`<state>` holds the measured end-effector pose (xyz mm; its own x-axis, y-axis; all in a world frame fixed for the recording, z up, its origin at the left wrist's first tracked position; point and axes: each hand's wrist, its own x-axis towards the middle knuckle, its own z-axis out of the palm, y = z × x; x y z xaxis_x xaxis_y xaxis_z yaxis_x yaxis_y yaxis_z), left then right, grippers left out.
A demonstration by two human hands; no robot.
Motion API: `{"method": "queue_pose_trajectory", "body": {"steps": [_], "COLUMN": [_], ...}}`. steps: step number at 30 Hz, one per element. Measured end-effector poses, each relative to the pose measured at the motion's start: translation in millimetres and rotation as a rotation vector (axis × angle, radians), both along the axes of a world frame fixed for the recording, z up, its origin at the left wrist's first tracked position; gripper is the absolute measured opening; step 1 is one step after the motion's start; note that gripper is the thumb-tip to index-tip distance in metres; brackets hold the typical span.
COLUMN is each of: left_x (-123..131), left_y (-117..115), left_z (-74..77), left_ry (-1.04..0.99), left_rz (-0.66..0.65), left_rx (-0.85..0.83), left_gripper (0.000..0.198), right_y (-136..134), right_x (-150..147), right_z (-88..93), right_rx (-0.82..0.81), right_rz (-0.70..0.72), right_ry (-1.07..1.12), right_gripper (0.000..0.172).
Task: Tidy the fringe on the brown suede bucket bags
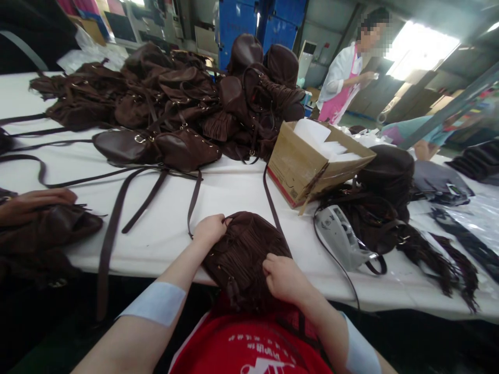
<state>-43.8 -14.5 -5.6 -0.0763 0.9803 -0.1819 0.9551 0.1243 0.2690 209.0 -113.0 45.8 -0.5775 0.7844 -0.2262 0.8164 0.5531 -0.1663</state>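
Touching left grip (211, 229) and right grip (286, 278), a fringed bag (247, 249) lies between.

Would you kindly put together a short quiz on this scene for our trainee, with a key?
1. True or false: the person's own left hand is on the grey device.
2. What shows inside the open cardboard box? A) fringed straps B) white sheets C) blue bottles
3. Fill in: the cloth across the person's front is ____, with white print.

Key: 1. False; it holds the edge of the fringed brown bag. 2. B. 3. Red.
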Motion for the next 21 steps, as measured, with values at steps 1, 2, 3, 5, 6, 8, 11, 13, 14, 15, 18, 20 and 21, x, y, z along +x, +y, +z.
{"method": "queue_pose_trajectory", "body": {"steps": [1,2,3,5,6,8,11,13,14,15,18,20,21], "left_x": [-0.3,-0.4,-0.6,-0.6,-0.4,0.0,0.7,0.9,0.9,0.8,0.4,0.1,0.0], "left_y": [0.5,1.0,1.5,2.2,2.4,2.1,0.5,-0.7,-1.1,-1.3,-1.3,-1.0,-0.8], "left_z": [-1.1,-2.0,-2.5,-2.5,-1.9,0.3,4.1,5.8,6.2,6.2,5.1,4.0,3.4], "left_ry": [0.001,0.003,0.005,0.009,0.009,0.005,-0.01,-0.016,-0.016,-0.014,-0.011,-0.009,-0.008], "left_rz": [0.002,0.0,-0.004,-0.016,-0.02,-0.02,-0.017,-0.018,-0.018,-0.018,-0.022,-0.027,-0.029], "left_rx": [0.0,0.002,0.006,0.016,0.019,0.017,0.006,0.007,0.009,0.012,0.013,0.013,0.014], "left_gripper": [0.055,0.055,0.055,0.056,0.056,0.055,0.053,0.052,0.051,0.051,0.05,0.051,0.052], "right_y": [-5.1,-9.1,-11.9,-13.8,-13.0,-8.6,2.5,10.8,14.6,17.6,20.9,17.6,14.8], "right_x": [10.2,18.7,24.5,25.7,20.7,0.5,-43.1,-70.1,-80.9,-89.1,-98.8,-95.5,-92.5], "right_z": [2.0,5.2,9.3,19.0,23.7,29.8,27.4,19.6,15.0,10.7,3.1,3.8,5.6], "right_rx": [-0.03,-0.05,-0.056,-0.035,-0.018,0.006,0.016,0.029,0.039,0.052,0.091,0.098,0.096], "right_rz": [-0.03,-0.063,-0.096,-0.126,-0.112,-0.029,0.167,0.264,0.286,0.288,0.251,0.239,0.241], "right_ry": [-0.004,0.0,0.016,0.1,0.164,0.295,0.37,0.315,0.266,0.212,0.092,0.067,0.064], "right_gripper": [0.013,0.013,0.014,0.016,0.017,0.019,0.037,0.042,0.039,0.032,0.018,0.016,0.015]}}
